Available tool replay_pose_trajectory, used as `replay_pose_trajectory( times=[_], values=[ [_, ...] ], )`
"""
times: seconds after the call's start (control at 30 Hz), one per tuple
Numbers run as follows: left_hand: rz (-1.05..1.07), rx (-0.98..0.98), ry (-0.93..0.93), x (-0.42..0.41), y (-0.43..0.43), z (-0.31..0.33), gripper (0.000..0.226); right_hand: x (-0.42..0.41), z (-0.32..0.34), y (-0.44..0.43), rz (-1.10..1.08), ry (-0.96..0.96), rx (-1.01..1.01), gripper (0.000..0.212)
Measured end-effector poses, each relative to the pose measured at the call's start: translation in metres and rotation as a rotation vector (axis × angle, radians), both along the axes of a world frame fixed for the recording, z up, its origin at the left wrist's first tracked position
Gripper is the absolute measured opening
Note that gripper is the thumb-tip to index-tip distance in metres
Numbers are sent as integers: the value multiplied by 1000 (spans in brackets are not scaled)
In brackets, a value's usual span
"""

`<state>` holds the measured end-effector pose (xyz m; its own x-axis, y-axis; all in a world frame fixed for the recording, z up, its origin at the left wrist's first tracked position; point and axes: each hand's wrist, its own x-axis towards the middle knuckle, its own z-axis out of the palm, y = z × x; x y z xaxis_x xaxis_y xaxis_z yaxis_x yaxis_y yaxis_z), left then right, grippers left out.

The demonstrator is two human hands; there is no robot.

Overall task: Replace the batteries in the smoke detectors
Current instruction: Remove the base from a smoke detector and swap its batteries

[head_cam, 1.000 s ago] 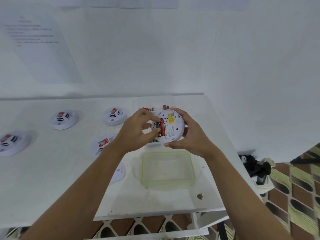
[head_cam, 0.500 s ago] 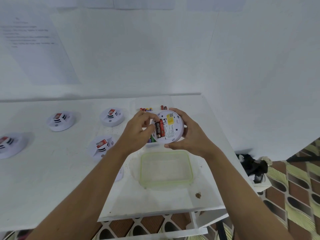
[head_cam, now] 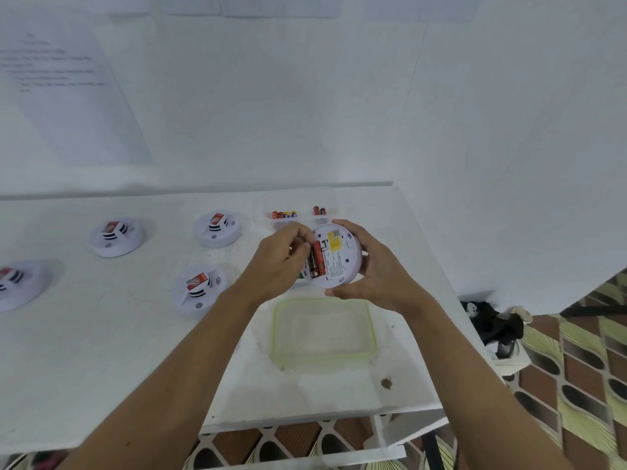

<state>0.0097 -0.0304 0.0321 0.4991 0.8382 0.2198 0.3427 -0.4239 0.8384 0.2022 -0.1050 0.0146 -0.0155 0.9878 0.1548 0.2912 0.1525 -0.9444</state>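
Note:
My right hand (head_cam: 371, 269) grips a round white smoke detector (head_cam: 342, 256), turned back side up above the table. Its open battery bay shows red batteries (head_cam: 317, 259). The fingertips of my left hand (head_cam: 281, 262) press on the left edge of those batteries. Several other white smoke detectors with red labels lie on the table: one at the back (head_cam: 217, 228), one nearer me (head_cam: 198, 290), one further left (head_cam: 115, 236), and one at the left edge (head_cam: 17, 283).
A clear tray with spare batteries (head_cam: 285, 214) sits at the table's back, behind the held detector. An empty clear container with a green rim (head_cam: 324, 359) lies below my hands. A brown speck (head_cam: 386, 383) marks the table near its front edge. Patterned floor and dark items lie to the right.
My left fingers have closed in over the batteries in the bay. The held detector stays at about the same place between both hands.

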Motion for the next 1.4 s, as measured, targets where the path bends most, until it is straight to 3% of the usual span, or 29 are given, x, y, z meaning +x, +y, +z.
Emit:
replay_pose_trajectory(
  times=[0.23,0.33,0.43,0.6,0.67,0.8,1.07,1.4],
  values=[
    [-39,-2,9,5,1,2,5,2,-3,-3,-22,-9,-1,101],
    [9,-3,-47,8,2,-1,20,4,0,-2,-31,-14,18,100],
    [55,-48,-69,10,6,-5,20,7,0,0,-44,-14,19,99],
    [88,-211,-366,12,14,-5,17,20,-6,1,-122,4,7,102],
    [165,-218,-397,12,22,-6,18,28,-6,0,-147,7,8,101],
    [251,-154,-119,14,37,-14,15,40,-8,0,-180,16,11,99],
    [129,-1,481,42,41,-27,19,50,-11,4,-158,39,11,99],
    [133,-25,657,50,48,-29,41,53,-12,11,-126,48,3,100]
  ],
)
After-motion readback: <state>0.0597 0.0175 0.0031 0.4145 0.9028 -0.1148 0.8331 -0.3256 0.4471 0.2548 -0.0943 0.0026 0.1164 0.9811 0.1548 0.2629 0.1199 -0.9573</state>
